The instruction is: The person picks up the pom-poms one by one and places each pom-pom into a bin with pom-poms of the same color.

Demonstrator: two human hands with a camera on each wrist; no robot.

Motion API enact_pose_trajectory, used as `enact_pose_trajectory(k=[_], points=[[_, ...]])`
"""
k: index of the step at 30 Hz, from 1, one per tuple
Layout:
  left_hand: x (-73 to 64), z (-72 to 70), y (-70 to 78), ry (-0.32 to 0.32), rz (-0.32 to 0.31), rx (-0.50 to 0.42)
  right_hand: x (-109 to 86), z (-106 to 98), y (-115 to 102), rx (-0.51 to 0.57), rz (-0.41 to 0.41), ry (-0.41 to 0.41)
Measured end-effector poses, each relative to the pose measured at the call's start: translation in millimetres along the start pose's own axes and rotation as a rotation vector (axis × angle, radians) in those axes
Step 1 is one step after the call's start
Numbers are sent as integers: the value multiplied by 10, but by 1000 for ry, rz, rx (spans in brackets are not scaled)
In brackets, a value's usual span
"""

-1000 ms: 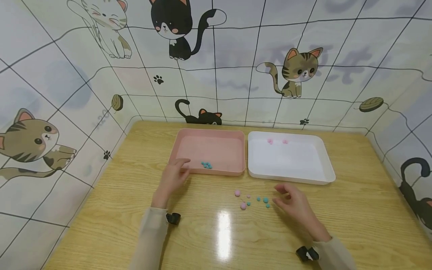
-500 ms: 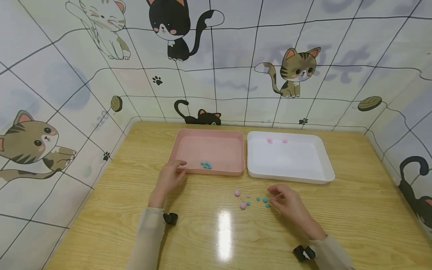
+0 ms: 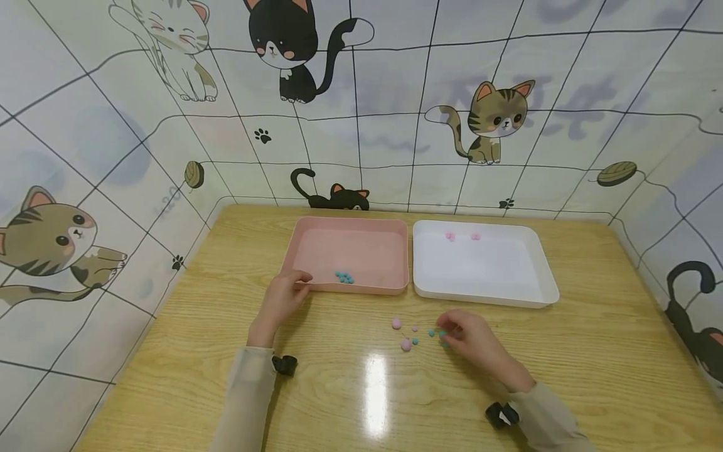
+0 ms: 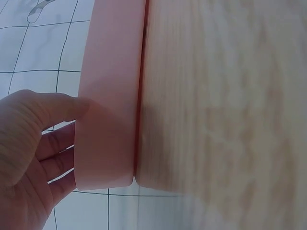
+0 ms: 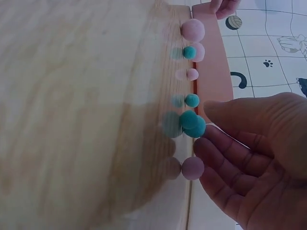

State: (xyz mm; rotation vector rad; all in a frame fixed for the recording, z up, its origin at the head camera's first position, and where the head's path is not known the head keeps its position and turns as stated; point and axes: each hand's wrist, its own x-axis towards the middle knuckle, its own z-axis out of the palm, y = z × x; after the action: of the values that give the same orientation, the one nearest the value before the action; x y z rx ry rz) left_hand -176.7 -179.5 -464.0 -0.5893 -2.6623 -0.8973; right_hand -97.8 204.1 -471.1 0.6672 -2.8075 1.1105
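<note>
My left hand (image 3: 280,301) holds the front left corner of a pink tray (image 3: 353,248), its thumb (image 4: 67,108) on the outer wall and its fingers behind the rim. Small teal balls (image 3: 344,277) lie inside this tray. On the table before the trays are several loose pink and teal balls, among them a pink ball (image 3: 396,323) and a teal ball (image 3: 432,333). My right hand (image 3: 477,342) is over the right end of this group. In the right wrist view its thumb and fingers are apart, close to a larger teal ball (image 5: 195,128) and a pink ball (image 5: 193,168).
A white tray (image 3: 480,270) stands right of the pink one, with two small pink pieces (image 3: 476,236) near its back edge. Both trays rest on a wooden table (image 3: 198,351). A cat-patterned cloth wall (image 3: 390,138) closes off the back and sides.
My right hand has moved left, over the teal balls at the right end of the group. My left hand has shifted slightly left at the pink tray's corner, its fingers drawing nearer the rim.
</note>
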Motion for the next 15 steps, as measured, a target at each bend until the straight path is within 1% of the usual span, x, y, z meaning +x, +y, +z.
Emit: enact_pose_trajectory(k=[6,10,15], points=[[9,5,-16,0,1,7,27,2,3,-41,-1,-47],[15,0,-16,-14,-20,4,37,-8,4,-37,-1,-78],[19,-4,-13,-26,-36,-2,52,-17,9,-29,-14,-95]])
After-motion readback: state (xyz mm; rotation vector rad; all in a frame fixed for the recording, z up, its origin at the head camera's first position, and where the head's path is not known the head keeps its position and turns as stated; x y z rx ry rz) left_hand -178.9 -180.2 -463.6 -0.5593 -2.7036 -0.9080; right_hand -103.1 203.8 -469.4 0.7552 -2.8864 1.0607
